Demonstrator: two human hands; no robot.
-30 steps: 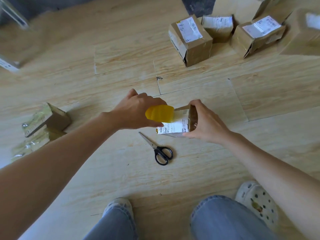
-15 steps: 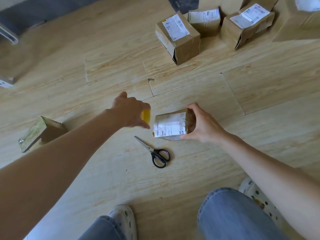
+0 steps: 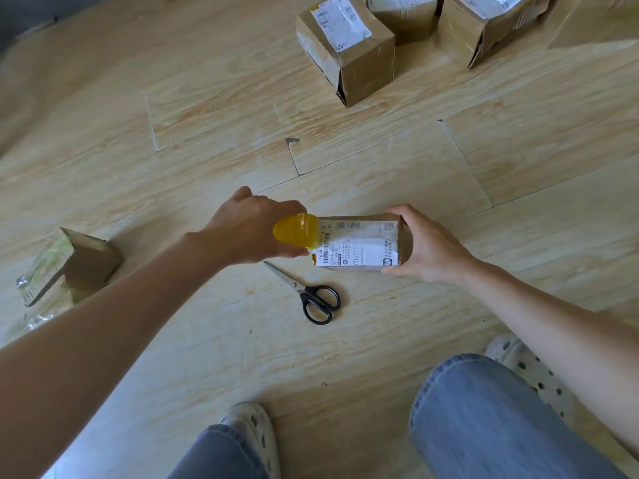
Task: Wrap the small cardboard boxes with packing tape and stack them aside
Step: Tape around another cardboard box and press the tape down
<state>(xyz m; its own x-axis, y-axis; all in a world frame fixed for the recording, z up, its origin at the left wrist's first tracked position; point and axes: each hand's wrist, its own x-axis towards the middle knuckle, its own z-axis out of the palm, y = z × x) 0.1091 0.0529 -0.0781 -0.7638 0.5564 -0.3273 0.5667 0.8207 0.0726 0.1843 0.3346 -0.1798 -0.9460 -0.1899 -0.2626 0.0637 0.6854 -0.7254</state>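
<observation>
While right hand grips the box labelled "714", left hand clutches yellow tape.

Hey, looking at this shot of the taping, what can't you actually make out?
Head view throughout.
- Tape roll: mostly hidden behind the left hand.
- Small box: right end covered by the right hand; label print too small to read.
- Far boxes: some cut off by the top edge.
</observation>
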